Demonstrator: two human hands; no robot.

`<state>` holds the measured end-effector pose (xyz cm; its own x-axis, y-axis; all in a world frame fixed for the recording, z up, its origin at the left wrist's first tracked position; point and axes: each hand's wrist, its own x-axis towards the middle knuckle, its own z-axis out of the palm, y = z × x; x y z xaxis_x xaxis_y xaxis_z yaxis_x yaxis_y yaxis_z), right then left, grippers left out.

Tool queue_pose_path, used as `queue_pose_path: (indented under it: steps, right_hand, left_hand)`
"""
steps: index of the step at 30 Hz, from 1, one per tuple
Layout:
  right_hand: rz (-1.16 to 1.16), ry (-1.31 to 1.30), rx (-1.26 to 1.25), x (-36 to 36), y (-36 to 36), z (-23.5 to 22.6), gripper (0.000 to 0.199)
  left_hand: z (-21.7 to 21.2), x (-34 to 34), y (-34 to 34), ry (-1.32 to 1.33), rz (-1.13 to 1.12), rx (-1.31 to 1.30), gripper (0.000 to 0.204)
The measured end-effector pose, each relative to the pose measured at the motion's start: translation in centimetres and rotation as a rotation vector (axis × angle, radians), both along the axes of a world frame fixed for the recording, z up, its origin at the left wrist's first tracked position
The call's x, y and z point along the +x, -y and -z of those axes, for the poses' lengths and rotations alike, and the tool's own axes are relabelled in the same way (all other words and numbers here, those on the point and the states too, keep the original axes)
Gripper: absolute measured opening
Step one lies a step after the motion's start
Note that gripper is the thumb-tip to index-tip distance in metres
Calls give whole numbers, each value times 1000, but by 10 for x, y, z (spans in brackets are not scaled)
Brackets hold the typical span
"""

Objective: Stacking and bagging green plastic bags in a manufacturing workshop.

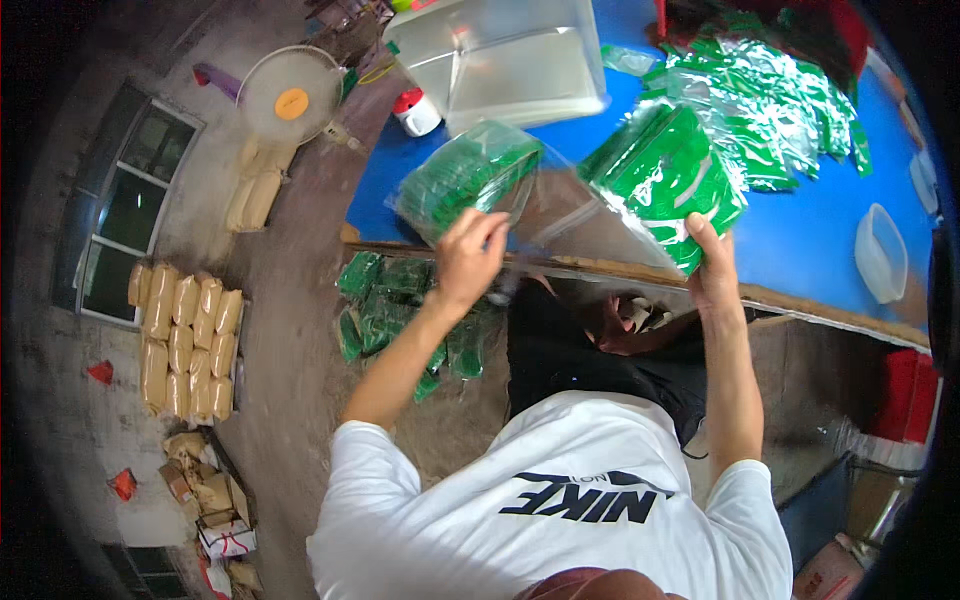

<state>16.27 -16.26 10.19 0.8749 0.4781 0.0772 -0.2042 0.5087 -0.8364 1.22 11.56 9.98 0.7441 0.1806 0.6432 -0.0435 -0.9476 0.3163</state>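
My right hand [712, 262] grips a stack of flat, shiny green packets [672, 180] at its near right edge, thumb on top. The stack is held tilted over the table's front edge. With fingers pinched together, my left hand [470, 258] holds the edge of a clear plastic bag [418, 195] at the left. Green packets show through that bag, standing in a dense row. Between my hands stretches a loose sheet of clear film [575, 215]; where it ends under the green stack is hard to make out.
A heap of green packets [760, 110] covers the blue table's [790, 235] far right. Farther off stand a clear plastic bin [530, 75] and a red-capped white bottle [417, 114]. A translucent tub [880, 255] sits at right. Filled green bags [385, 305] lie on the floor.
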Motion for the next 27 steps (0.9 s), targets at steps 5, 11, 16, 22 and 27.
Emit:
queue_pose_path:
  steps: [5, 11, 16, 22, 27]
  right_hand:
    - [-283, -391, 15, -3, -15, 20, 51]
    - [-903, -24, -399, 29, -42, 33, 58]
    - [-646, -211, -510, 37, -83, 14, 51]
    - [-386, -432, -254, 0, -77, -12, 50]
    - [-364, -181, -174, -18, -108, -6, 34]
  left_hand:
    - [15, 30, 33, -72, -21, -388, 11]
    - [-22, 30, 27, -26, -106, -362, 8]
    - [-35, 30, 36, 7, -63, -170, 7]
    - [-48, 22, 44, 33, -73, -120, 9]
    - [-54, 24, 56, 75, -71, -110, 10]
